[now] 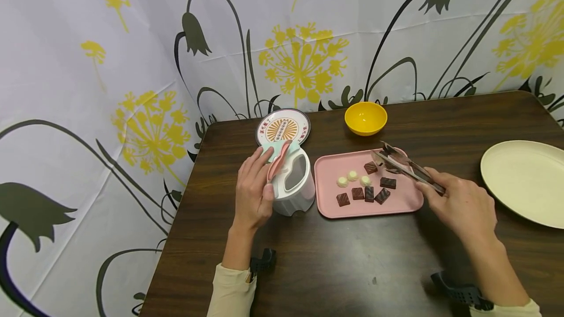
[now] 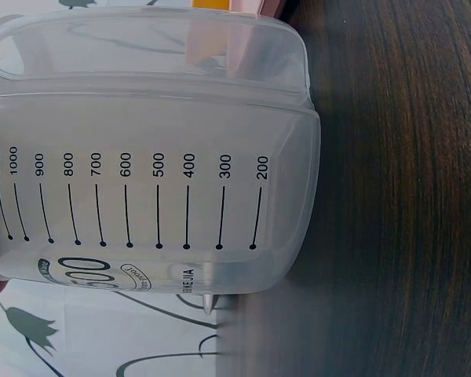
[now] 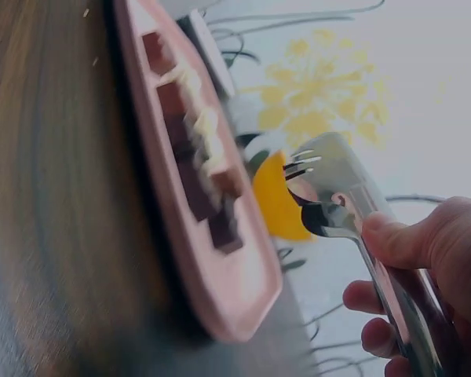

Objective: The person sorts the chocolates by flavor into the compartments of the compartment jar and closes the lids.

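Note:
My left hand (image 1: 253,187) grips the flip lid (image 1: 277,163), pink and mint, of a plastic storage container (image 1: 299,199). The lid is tilted up and the opening in the container's top shows. Black volume marks run along the container's see-through wall (image 2: 165,212) in the left wrist view. With my right hand (image 1: 462,204) I hold a metal spoon (image 3: 330,220) and fork (image 3: 300,166) together by their handles, a broad shiny flat piece (image 3: 341,169) beside them. Their heads are over the right part of a pink tray (image 1: 326,204).
Several dark chocolates (image 1: 382,195) and three small white pieces (image 1: 342,181) lie on the tray. A yellow bowl (image 1: 365,119) and a patterned plate (image 1: 293,116) stand behind. At right is a cream plate (image 1: 528,185). A flowered curtain (image 1: 246,38) hangs beyond the table's edge.

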Demonstrator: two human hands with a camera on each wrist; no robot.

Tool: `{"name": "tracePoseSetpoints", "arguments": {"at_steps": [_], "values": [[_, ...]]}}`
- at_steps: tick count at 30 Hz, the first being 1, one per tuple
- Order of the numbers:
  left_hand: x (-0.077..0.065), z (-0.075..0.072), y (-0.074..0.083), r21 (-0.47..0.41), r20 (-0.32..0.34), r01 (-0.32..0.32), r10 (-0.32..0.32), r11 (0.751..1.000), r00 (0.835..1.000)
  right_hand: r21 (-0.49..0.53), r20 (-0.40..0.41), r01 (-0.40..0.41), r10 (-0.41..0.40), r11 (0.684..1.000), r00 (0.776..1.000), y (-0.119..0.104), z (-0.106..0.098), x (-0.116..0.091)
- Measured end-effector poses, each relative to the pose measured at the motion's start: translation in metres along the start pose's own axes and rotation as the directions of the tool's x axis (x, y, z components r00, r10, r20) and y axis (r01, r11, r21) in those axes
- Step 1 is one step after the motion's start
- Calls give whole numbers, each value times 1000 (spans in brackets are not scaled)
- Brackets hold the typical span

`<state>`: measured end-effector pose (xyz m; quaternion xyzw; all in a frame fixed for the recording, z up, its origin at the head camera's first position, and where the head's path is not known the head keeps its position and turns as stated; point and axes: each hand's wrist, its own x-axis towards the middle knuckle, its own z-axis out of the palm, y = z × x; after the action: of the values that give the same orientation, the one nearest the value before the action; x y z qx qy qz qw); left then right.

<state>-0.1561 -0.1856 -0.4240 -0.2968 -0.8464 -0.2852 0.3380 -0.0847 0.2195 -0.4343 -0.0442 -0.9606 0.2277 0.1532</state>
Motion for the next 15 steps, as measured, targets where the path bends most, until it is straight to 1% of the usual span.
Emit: {"name": "tracePoseSetpoints", "arguments": {"at_steps": [8, 15], "values": [[0, 0, 0, 3, 2, 5, -5, 1000, 1000, 49, -68, 111, -108, 993, 992, -31, -14, -3], [0, 0, 0, 0, -2, -1, 1, 1000, 1000, 93, -123, 209, -197, 973, 973, -59, -22, -7]]}}
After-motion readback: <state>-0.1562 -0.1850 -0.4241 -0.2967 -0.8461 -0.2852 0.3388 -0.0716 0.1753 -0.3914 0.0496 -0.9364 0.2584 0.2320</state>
